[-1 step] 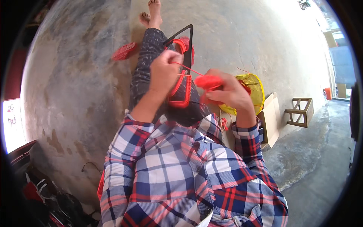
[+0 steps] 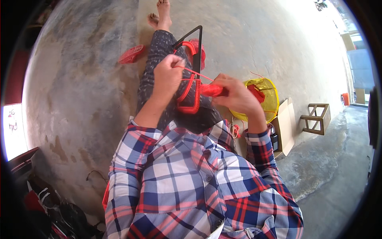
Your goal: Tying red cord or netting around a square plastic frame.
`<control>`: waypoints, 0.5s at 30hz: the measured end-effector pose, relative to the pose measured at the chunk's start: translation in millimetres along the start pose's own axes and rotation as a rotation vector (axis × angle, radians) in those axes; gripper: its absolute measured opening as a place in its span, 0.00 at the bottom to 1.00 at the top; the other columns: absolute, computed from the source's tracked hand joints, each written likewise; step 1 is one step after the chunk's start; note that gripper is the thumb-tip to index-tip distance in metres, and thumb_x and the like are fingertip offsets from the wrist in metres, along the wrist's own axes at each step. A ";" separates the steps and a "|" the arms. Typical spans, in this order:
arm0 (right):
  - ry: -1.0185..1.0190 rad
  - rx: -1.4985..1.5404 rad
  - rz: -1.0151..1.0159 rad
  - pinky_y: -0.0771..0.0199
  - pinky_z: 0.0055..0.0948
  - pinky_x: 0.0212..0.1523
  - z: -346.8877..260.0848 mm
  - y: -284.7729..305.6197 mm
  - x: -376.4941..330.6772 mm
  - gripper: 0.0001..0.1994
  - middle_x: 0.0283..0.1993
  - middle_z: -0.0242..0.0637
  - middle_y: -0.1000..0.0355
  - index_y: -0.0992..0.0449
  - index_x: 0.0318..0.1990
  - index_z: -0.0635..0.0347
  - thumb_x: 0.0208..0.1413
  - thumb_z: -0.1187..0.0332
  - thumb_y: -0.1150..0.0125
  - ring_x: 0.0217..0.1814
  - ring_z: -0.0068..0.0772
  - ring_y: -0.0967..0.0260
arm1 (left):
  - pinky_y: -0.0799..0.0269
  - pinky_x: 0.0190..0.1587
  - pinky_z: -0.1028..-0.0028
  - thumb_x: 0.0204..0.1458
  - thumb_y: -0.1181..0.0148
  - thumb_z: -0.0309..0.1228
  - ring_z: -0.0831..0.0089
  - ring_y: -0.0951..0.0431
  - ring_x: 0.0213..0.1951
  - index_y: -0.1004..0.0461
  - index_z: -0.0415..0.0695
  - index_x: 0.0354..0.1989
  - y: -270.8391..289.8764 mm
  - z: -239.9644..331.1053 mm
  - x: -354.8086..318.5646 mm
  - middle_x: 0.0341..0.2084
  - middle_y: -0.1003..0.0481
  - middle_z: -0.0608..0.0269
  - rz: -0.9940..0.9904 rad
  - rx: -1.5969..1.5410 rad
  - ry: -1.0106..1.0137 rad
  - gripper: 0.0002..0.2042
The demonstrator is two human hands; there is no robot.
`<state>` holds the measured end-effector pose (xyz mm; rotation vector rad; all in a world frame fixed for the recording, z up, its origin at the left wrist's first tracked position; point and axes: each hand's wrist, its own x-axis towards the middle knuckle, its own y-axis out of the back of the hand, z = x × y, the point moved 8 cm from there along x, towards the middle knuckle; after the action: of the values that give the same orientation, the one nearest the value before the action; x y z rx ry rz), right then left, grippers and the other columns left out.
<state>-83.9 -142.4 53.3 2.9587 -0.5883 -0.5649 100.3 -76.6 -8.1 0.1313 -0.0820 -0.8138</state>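
A black triangular frame (image 2: 197,47) rests on my lap, its lower part wrapped in red cord (image 2: 190,97). My left hand (image 2: 168,77) pinches a taut red strand (image 2: 197,73) just left of the frame. My right hand (image 2: 236,95) grips a small red bundle of cord (image 2: 211,90) to the right of the frame, and the strand runs between the two hands. My legs in dark dotted trousers (image 2: 157,59) stretch out ahead on the concrete floor, bare feet (image 2: 162,14) at the far end.
A yellow basket (image 2: 270,99) with a red piece inside sits by my right wrist. A red woven piece (image 2: 131,53) lies on the floor left of my legs. A cardboard box (image 2: 287,125) and a small wooden stool (image 2: 318,117) stand at the right.
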 end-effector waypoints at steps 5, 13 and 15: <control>0.275 -0.593 0.100 0.31 0.39 0.40 40.9 -17.6 33.3 0.11 0.35 0.47 0.29 0.21 0.36 0.57 0.42 0.69 0.37 0.39 0.51 0.31 | 0.46 0.09 0.76 0.60 0.51 0.40 0.78 0.39 0.09 0.30 0.41 0.33 -17.5 -58.7 -46.7 0.17 0.26 0.60 -0.300 0.125 0.471 0.14; 0.129 -0.861 0.096 0.29 0.43 0.41 61.9 -11.9 35.4 0.10 0.37 0.46 0.28 0.21 0.35 0.56 0.41 0.71 0.41 0.39 0.52 0.30 | 0.29 0.32 0.71 0.60 0.55 0.49 0.68 0.21 0.28 0.30 0.36 0.35 -38.3 -58.4 -63.1 0.21 0.24 0.51 -0.377 0.008 0.541 0.23; 0.160 -0.859 0.081 0.28 0.43 0.41 60.1 -23.0 39.8 0.10 0.37 0.46 0.28 0.21 0.34 0.56 0.40 0.72 0.41 0.39 0.52 0.29 | 0.30 0.34 0.72 0.60 0.56 0.49 0.69 0.21 0.31 0.29 0.37 0.37 -39.3 -56.4 -60.6 0.26 0.23 0.50 -0.256 0.182 0.313 0.23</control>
<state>-63.6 -136.3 -19.4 2.1304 -0.3253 -0.4196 37.5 -54.3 -71.0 0.4458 0.1598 -1.0315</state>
